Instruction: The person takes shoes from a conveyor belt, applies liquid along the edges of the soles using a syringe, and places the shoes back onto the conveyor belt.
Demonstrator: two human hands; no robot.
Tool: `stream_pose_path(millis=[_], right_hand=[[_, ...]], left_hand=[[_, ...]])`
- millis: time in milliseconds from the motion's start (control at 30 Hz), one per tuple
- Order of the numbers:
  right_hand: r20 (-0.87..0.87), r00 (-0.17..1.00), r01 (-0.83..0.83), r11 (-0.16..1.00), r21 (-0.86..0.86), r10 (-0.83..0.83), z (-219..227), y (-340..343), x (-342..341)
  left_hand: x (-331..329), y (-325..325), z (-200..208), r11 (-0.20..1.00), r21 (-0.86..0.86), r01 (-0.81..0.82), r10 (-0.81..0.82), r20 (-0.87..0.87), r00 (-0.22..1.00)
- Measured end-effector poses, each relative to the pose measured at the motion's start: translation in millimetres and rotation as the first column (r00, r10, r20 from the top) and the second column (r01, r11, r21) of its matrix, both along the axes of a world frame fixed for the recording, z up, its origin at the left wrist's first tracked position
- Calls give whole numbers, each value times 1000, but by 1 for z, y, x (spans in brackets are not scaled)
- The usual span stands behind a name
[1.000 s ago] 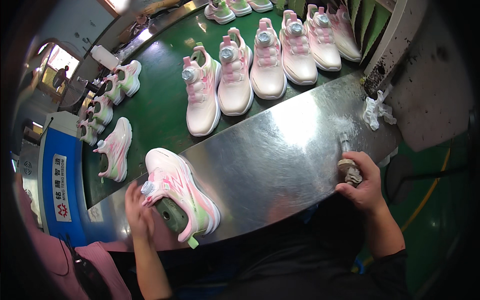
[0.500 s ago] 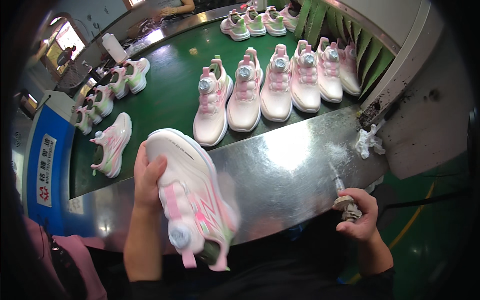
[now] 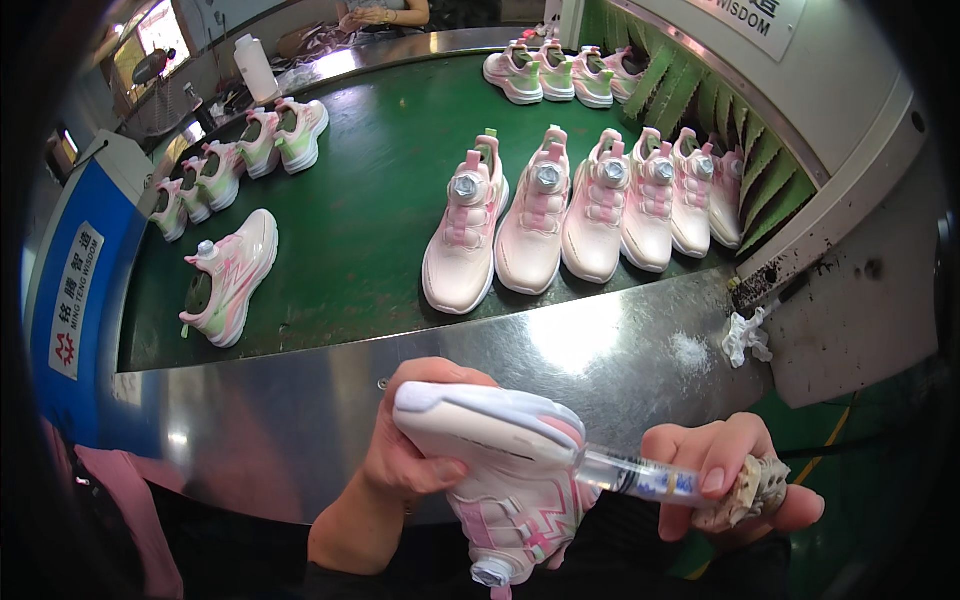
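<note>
My left hand [image 3: 405,455] grips a pale pink and white sneaker [image 3: 490,430] by its toe end, thumb on the upper. The shoe is tilted over, with its sole edge up and the silver dial closure hanging low. In my right hand [image 3: 735,445] is a clear syringe [image 3: 640,474] with blue marks, held sideways. Its tip meets the sneaker's side by the sole edge; whether it touches I cannot tell. A crusty, pale lump [image 3: 750,492] covers the syringe's rear end between my fingers.
Beyond the metal ledge [image 3: 330,410], a row of matching sneakers [image 3: 595,230] stands on the green belt [image 3: 350,240]. One shoe [image 3: 235,280] lies at left; more line the far sides. White powder [image 3: 690,352] and crumpled tissue [image 3: 746,338] lie at right. A person's hands [image 3: 372,16] show far back.
My left hand has turned the sneaker so its sole edge faces up, moving it rightward. My right hand has swung the syringe from pointing away to pointing left, its tip now at the shoe.
</note>
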State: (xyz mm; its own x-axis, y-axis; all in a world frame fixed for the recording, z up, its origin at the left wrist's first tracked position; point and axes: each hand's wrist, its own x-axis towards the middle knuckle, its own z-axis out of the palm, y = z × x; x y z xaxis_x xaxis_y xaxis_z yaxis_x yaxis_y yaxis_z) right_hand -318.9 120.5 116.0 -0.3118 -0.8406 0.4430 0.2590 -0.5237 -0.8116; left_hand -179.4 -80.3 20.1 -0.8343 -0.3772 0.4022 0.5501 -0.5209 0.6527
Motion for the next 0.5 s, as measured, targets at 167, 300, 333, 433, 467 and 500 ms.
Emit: stream_pose_path(millis=[167, 300, 333, 433, 467, 500], right_hand=[[-40, 993, -112, 992, 52, 115, 5, -14, 1], [-46, 994, -94, 993, 71, 97, 6, -18, 7], [-46, 996, -70, 994, 86, 74, 6, -18, 9], [-23, 998, -61, 991, 120, 65, 6, -17, 11], [-23, 998, -63, 991, 121, 66, 6, -17, 11], [-17, 998, -65, 990, 127, 68, 7, -17, 12]], left_hand=[[1, -2, 4, 989, -149, 16, -22, -37, 999], [4, 2, 10, 994, -107, 2, -13, -98, 995], [4, 3, 10, 995, -103, 14, -24, -97, 995], [7, 3, 8, 995, -97, 25, -33, -80, 996], [8, 3, 8, 995, -99, 25, -31, -63, 997], [9, 3, 8, 995, -98, 23, -29, -62, 998]])
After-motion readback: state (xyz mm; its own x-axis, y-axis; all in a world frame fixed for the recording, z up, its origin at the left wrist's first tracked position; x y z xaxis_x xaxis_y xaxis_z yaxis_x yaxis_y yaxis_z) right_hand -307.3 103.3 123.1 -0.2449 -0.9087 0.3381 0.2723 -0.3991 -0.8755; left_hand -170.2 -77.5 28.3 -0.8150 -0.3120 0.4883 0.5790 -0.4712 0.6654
